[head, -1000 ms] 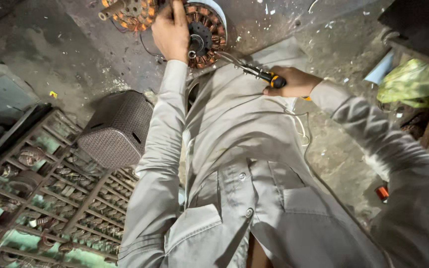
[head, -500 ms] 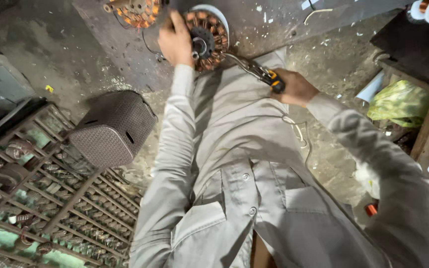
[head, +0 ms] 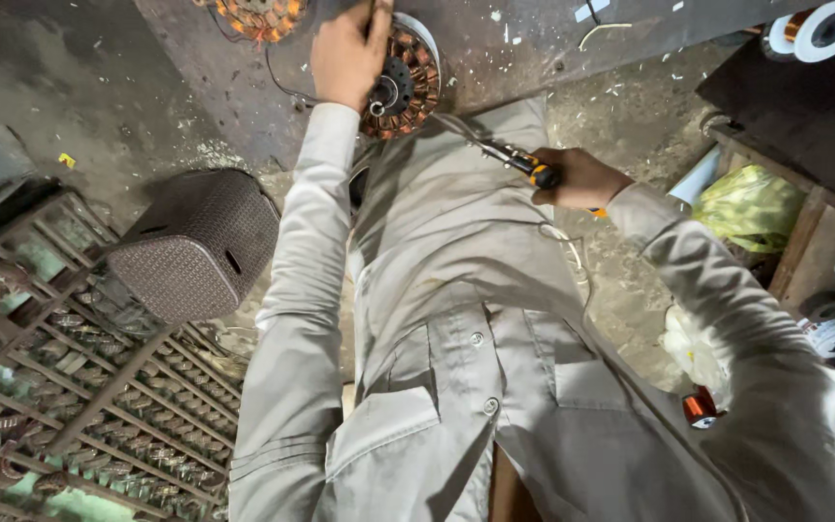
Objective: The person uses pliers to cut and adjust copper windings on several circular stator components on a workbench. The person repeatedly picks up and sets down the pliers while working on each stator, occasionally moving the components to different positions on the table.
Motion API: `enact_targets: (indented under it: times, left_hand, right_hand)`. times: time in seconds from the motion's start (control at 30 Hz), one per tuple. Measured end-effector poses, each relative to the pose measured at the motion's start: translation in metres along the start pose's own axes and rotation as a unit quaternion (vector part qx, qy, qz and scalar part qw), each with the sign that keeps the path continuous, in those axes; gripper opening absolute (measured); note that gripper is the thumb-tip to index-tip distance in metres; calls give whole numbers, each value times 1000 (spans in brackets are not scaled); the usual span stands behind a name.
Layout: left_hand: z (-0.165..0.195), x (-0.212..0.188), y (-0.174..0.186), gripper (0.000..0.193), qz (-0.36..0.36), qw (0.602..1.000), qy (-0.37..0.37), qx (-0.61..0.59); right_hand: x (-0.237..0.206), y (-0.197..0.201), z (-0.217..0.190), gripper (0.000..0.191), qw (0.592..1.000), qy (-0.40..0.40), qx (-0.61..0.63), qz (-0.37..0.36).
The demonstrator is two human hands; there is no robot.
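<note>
Since the earlier frame the right hand (head: 582, 179) has drawn back a little toward the body with its tool, while the left hand (head: 348, 53) has stayed on the round coil part.

Nearest is the person's grey buttoned shirt, filling the lower middle. At the near right a small spool of copper wire (head: 700, 406) lies on the floor. To the left stands a dark woven stool (head: 195, 246), beside a metal grate (head: 50, 387) over green and rusty parts.

Further out, the right hand is closed around the orange-and-black handle of a screwdriver (head: 519, 162), whose shaft points left toward the wound stator (head: 408, 82). The stator, ringed with copper coils, lies on the dark floor at the far middle. The left hand is curled over its left edge, gripping it. A second copper-wound stator (head: 258, 14) lies just beyond, at the far left.
</note>
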State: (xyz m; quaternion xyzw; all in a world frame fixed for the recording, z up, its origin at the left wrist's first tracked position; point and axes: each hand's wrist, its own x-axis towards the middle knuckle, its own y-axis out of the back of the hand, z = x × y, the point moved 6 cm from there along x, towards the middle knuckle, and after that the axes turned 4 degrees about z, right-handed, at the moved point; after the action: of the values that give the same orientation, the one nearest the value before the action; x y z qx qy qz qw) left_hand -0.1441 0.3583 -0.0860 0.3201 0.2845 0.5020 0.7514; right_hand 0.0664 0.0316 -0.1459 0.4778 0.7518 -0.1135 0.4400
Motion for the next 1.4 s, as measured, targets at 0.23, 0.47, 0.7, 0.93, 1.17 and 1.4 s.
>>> enact_targets:
  times: [0.23, 0.47, 0.7, 0.93, 1.17, 1.4]
  left_hand:
    - [5, -3, -1, 38, 4, 1000, 17, -24]
    - [8, -2, 2, 41, 16, 999, 44, 9]
    - [3, 5, 8, 43, 35, 993, 114, 15]
    - [-10, 9, 11, 45, 86, 989, 112, 50]
    - [-18, 2, 5, 42, 44, 995, 85, 17]
    - [-30, 1, -5, 41, 40, 998, 55, 5]
  right_hand:
    - [3, -17, -8, 57, 996, -25, 81, -39]
    - [9, -20, -14, 51, 981, -62, 150, -106]
    - [36, 8, -23, 47, 968, -67, 138, -196]
    - [55, 21, -44, 50, 967, -3, 207, -147]
    - [63, 20, -31, 53, 996, 0, 19, -87]
    - [45, -3, -34, 35, 991, 23, -120, 60]
